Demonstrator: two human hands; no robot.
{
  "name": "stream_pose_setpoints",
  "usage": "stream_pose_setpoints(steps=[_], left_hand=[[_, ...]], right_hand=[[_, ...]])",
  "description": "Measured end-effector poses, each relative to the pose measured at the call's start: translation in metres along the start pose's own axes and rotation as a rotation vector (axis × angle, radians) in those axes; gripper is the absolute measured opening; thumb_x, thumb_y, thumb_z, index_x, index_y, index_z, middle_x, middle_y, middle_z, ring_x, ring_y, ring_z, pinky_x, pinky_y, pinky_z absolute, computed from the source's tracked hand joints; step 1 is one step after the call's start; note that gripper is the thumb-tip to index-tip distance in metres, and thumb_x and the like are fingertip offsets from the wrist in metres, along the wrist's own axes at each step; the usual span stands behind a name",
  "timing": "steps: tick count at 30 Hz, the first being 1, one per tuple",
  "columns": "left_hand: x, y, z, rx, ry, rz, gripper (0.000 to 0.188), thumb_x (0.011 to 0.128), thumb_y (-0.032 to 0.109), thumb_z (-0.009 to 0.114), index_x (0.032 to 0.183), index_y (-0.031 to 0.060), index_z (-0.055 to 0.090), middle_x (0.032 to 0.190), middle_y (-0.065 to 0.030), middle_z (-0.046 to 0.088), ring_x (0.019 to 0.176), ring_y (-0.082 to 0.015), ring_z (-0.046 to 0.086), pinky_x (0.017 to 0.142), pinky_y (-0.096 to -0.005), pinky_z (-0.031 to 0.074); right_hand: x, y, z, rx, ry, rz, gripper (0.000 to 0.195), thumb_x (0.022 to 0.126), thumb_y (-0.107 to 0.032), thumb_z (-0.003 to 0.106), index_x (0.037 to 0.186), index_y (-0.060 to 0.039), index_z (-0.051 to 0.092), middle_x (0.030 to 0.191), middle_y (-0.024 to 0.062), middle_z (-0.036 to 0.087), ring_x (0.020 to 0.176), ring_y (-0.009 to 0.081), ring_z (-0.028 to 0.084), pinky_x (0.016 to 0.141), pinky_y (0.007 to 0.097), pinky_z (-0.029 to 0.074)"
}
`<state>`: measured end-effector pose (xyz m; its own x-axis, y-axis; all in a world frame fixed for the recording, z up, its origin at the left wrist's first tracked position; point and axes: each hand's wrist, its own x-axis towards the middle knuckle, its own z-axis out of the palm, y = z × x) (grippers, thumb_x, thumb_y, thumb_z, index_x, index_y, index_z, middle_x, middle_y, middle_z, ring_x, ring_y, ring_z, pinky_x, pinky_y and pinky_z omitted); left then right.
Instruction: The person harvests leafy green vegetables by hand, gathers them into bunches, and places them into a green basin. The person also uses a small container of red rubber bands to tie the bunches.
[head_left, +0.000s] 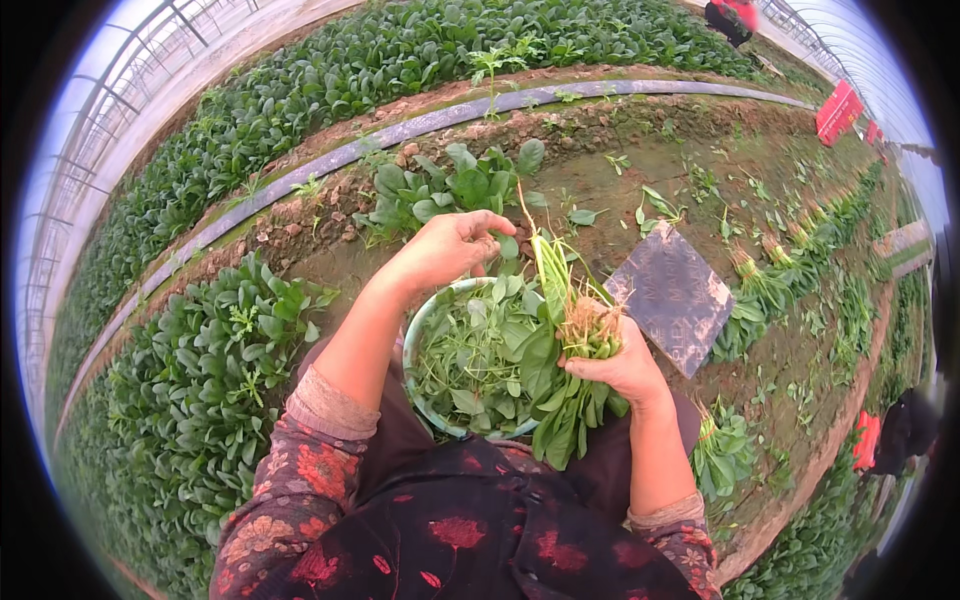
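My right hand (619, 367) grips a bunch of spinach (562, 420), its pinkish roots up and its leaves hanging over the basin's right side. One longer spinach plant (553, 281) lies against the bunch, its thin root pointing up. Left of that root, my left hand (465, 244) is raised with bent fingers. A small leaf (508, 247) shows at its fingertips; whether they pinch it is unclear. Between my knees stands a round pale-green basin (411, 352) full of loose leaves and stems (472, 352).
A dark square board (671, 296) lies right of the basin. Tied spinach bunches (780, 259) form a row beyond it; another bunch (720, 450) lies nearer. Uncut spinach (202, 375) grows left, with a clump (457, 184) ahead. A flat grey hose (420, 131) crosses the soil. Other people (904, 431) are at right.
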<state>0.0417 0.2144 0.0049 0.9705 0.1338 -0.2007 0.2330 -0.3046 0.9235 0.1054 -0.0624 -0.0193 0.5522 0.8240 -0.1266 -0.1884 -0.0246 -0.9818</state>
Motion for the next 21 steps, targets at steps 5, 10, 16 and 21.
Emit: stream_pose_setpoints(steps=[5, 10, 16, 21], left_hand=[[-0.006, 0.015, 0.014, -0.554, -0.252, 0.186, 0.029, 0.09, 0.014, 0.064, 0.118, 0.0076, 0.063, 0.121, -0.0112, 0.063, 0.078, -0.0129, 0.066, 0.065, -0.0226, 0.047], [0.0, 0.008, 0.02, -0.593, -0.373, 0.217, 0.022, 0.09, 0.016, 0.068, 0.109, 0.0046, 0.065, 0.108, -0.0086, 0.067, 0.081, -0.0118, 0.065, 0.062, -0.0233, 0.049], [-0.01, 0.025, 0.002, -0.446, -0.209, 0.218, 0.017, 0.09, 0.014, 0.064, 0.104, 0.0043, 0.067, 0.087, 0.0003, 0.067, 0.064, -0.0065, 0.058, 0.055, -0.0211, 0.047], [-0.014, 0.032, 0.029, -0.134, -0.141, 0.088, 0.017, 0.09, 0.01, 0.062, 0.106, 0.006, 0.066, 0.086, 0.0019, 0.065, 0.067, -0.0036, 0.054, 0.056, -0.0217, 0.045]], right_hand=[[0.004, -0.004, 0.005, 0.137, -0.084, 0.048, 0.057, 0.064, 0.001, 0.082, 0.116, 0.0002, 0.059, 0.097, 0.0048, 0.066, 0.083, 0.0167, 0.066, 0.077, 0.0319, 0.054], [0.003, -0.008, 0.004, 0.226, -0.123, 0.076, 0.059, 0.065, 0.0, 0.081, 0.12, -0.0007, 0.059, 0.098, 0.0046, 0.066, 0.082, 0.017, 0.066, 0.078, 0.0316, 0.053], [0.011, -0.015, -0.002, 0.242, 0.0, -0.029, 0.068, 0.067, -0.003, 0.079, 0.131, 0.0007, 0.055, 0.096, 0.0045, 0.064, 0.083, 0.0171, 0.067, 0.077, 0.028, 0.051], [0.02, -0.006, -0.004, 0.258, 0.204, -0.053, 0.048, 0.071, 0.006, 0.073, 0.117, 0.0002, 0.059, 0.105, 0.0093, 0.068, 0.084, 0.0188, 0.068, 0.079, 0.0308, 0.054]])
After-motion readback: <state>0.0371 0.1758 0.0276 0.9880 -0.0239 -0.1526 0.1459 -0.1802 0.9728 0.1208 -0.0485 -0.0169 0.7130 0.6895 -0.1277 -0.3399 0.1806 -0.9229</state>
